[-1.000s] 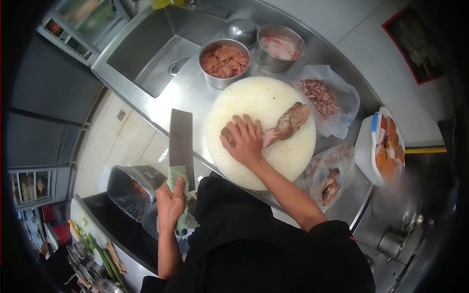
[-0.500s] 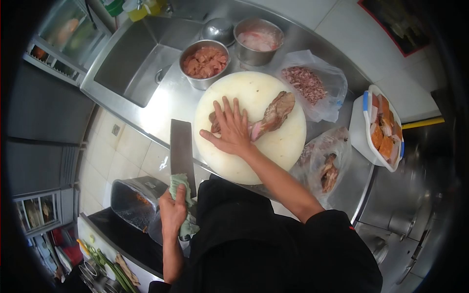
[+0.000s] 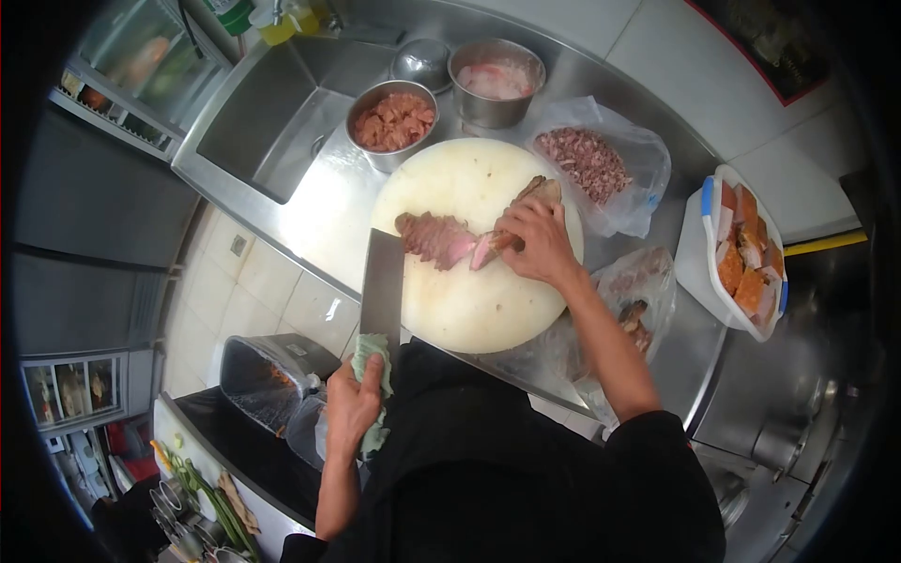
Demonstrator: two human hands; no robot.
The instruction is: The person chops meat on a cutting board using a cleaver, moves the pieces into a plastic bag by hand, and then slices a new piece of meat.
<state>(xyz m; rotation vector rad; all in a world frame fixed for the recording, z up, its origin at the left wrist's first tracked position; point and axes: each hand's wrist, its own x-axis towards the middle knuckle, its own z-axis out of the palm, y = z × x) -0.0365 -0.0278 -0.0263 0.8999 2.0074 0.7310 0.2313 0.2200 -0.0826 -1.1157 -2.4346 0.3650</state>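
Note:
In my left hand is the handle of a wide-bladed cleaver, wrapped in a pale green cloth. The blade points away from me, over the left edge of a round, cream-coloured chopping board. A row of overlapping slices of cooked meat, brown outside and pink inside, lies just right of the blade. My right hand has its fingers curled over the larger uncut piece of cooked meat on the right of the board, covering part of it.
Behind the board stand a bowl of raw meat pieces and a steel pot. A bag of chopped meat and another plastic bag lie to the right, beside a white tub of browned chunks. The sink is at left, a lined bin below.
My right hand has lifted off the slices, uncovering them, and moved right onto the uncut piece. My left hand has brought the cleaver rightward, over the board's edge.

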